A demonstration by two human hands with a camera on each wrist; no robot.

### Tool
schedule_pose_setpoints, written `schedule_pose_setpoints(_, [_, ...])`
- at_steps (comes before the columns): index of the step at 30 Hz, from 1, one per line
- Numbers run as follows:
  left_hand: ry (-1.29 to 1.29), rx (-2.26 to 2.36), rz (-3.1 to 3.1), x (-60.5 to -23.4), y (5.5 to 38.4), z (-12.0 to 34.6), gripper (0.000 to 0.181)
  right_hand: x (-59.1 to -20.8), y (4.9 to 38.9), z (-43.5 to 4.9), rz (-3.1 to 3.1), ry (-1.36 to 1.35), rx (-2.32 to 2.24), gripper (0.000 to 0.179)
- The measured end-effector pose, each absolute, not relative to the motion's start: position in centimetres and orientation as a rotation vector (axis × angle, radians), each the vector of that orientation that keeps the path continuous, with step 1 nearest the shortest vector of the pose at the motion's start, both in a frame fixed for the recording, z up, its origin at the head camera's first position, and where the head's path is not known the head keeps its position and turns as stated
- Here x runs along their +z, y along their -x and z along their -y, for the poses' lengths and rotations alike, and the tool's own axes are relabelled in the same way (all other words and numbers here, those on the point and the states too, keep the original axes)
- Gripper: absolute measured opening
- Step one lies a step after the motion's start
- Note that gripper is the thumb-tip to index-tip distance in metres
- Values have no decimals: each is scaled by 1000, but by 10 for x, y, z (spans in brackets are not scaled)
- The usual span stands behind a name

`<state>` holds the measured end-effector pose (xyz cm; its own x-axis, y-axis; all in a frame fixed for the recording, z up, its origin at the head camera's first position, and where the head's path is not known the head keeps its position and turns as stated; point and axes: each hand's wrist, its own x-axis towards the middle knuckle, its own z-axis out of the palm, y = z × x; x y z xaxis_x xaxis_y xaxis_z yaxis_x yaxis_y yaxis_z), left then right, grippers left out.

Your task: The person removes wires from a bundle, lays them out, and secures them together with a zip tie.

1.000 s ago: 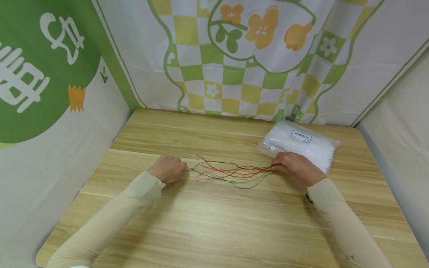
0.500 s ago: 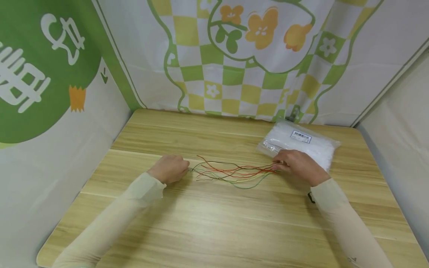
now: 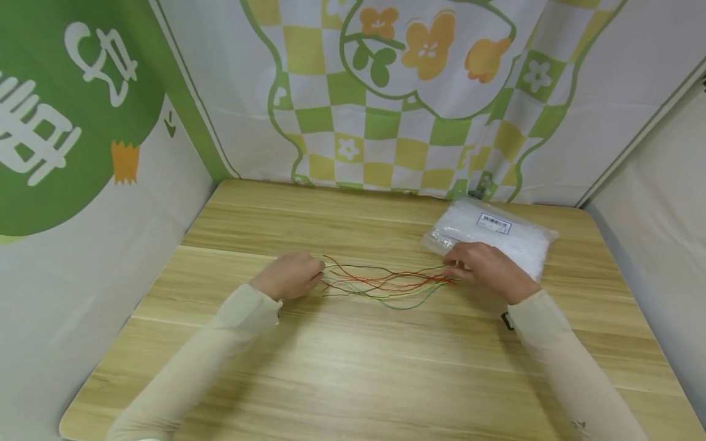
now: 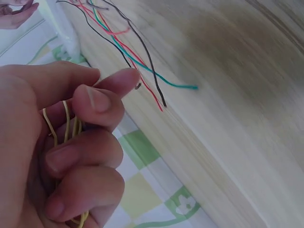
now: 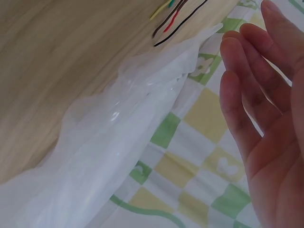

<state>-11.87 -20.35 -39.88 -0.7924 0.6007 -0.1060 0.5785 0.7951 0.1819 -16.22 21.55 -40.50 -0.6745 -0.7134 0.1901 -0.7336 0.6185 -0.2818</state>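
Several thin wires, red, black, brown, green and yellow, form a loose bundle point(image 3: 386, 282) on the wooden table. At its left end is my left hand point(image 3: 289, 275). The left wrist view shows its fingers curled round thin yellow wires point(image 4: 66, 121) against the palm; a black wire point(image 4: 110, 42) passes behind the fingertips, its short tip showing just beyond. My right hand point(image 3: 488, 269) hovers at the bundle's right end. In the right wrist view its fingers are loosely bent, nothing between them, beside the wire ends point(image 5: 166, 26).
A clear plastic bag point(image 3: 463, 214) packed with white contents and bearing a barcode label lies behind my right hand. The wooden table point(image 3: 353, 380) meets a green-and-yellow checked curtain point(image 3: 380, 147) at the back. Fabric walls close off both sides.
My left hand has moved slightly right along the bundle, over its left ends. My right hand has lifted a little and its fingers have loosened from the wires. The bag stays put.
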Motion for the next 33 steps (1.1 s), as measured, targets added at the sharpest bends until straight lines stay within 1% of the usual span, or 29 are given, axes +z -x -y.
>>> schedule_pose_setpoints(12, [-1005,566,-2728,-399,123,182,35,-403,163,-193,2618,-1357,561,11])
schedule_pose_setpoints(19, [-983,647,-2691,-404,124,168,39,-399,162,-178,2592,-1423,590,8])
schedule_pose_setpoints(33, [-979,749,-2664,-407,126,140,36,-393,155,-141,2569,-1563,638,8])
